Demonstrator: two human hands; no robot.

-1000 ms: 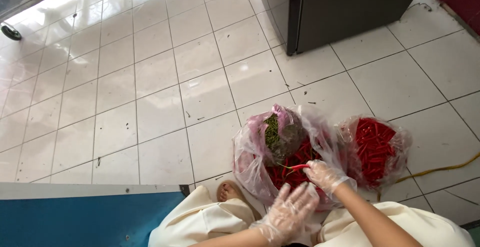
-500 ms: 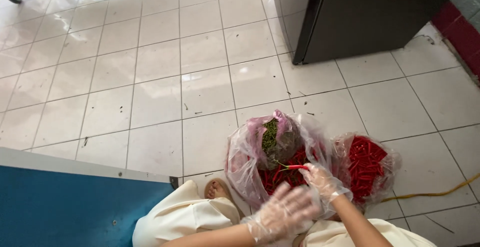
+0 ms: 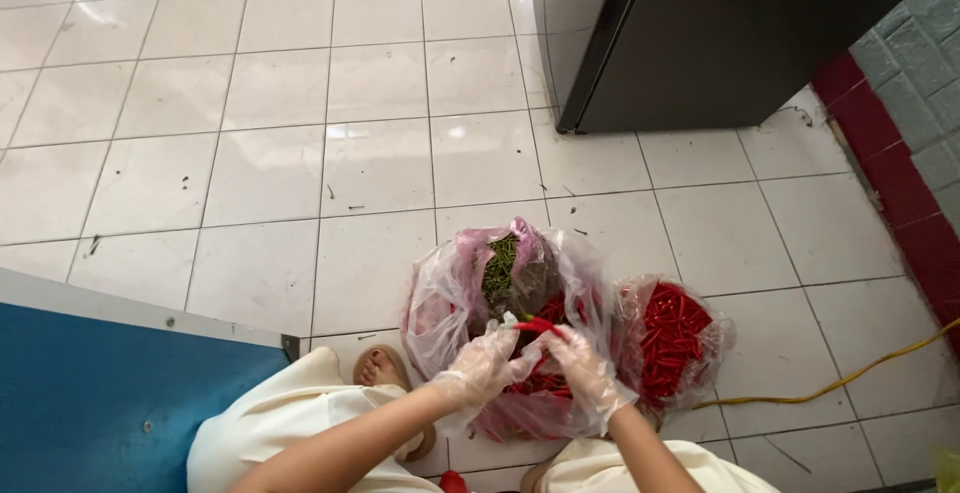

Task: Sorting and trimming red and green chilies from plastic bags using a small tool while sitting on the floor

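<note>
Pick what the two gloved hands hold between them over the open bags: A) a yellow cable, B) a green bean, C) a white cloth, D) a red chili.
D: the left hand and the right hand pinch a slim red chili above the clear plastic bag of red chilies.

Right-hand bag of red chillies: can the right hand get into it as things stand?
Probably yes. The smaller bag of red chillies lies open-topped beside the right hand, nothing between them; but that hand holds a red chilli with the left hand.
</note>
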